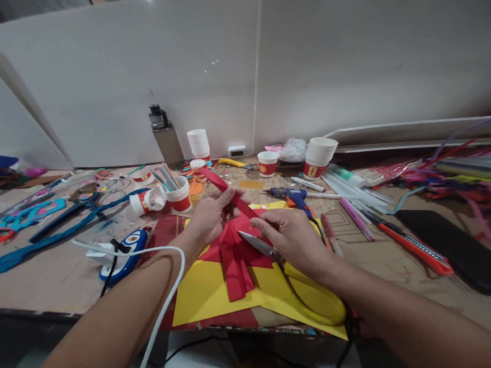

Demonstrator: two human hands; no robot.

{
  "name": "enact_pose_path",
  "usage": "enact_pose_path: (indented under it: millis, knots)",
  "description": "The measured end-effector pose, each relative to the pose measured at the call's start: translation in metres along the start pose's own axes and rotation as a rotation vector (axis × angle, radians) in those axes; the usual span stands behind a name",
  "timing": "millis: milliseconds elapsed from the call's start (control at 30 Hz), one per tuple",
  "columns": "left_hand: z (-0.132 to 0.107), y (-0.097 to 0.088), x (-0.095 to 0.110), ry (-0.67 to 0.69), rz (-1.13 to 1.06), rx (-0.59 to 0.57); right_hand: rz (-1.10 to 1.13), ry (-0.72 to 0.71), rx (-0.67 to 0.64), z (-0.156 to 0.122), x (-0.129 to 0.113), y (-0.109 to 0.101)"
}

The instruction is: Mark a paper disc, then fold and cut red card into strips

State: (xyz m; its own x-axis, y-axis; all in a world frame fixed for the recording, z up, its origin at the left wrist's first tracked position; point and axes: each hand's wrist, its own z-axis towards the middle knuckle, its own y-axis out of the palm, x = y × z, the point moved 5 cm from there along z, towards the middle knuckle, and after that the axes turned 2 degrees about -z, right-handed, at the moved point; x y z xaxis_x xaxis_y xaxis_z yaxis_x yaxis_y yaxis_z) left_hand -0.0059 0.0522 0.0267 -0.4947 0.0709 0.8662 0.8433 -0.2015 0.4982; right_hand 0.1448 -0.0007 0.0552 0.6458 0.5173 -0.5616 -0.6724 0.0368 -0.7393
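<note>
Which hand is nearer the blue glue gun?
Right. The right hand is just in front of the glue gun; the left hand is farther off to its left, pinching the red strip.

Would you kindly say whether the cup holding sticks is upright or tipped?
The cup is upright: its rim faces upward, sticks protruding.

Bare left forearm (pixel 116 319), bare right forearm (pixel 397 313)
</note>
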Motion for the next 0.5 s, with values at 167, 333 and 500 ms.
enact_pose_path:
  millis: [167,333,500]
  knots:
    - [0.002,-0.003,0.006,0.033,-0.018,0.001,0.014,-0.002,-0.014,0.0,0.0,0.001]
    - [0.002,-0.005,0.011,0.028,-0.013,0.022,0.031,-0.009,-0.017,0.0,-0.001,0.001]
    - [0.002,-0.007,0.016,0.054,-0.01,0.048,0.028,-0.021,-0.017,-0.001,-0.001,0.001]
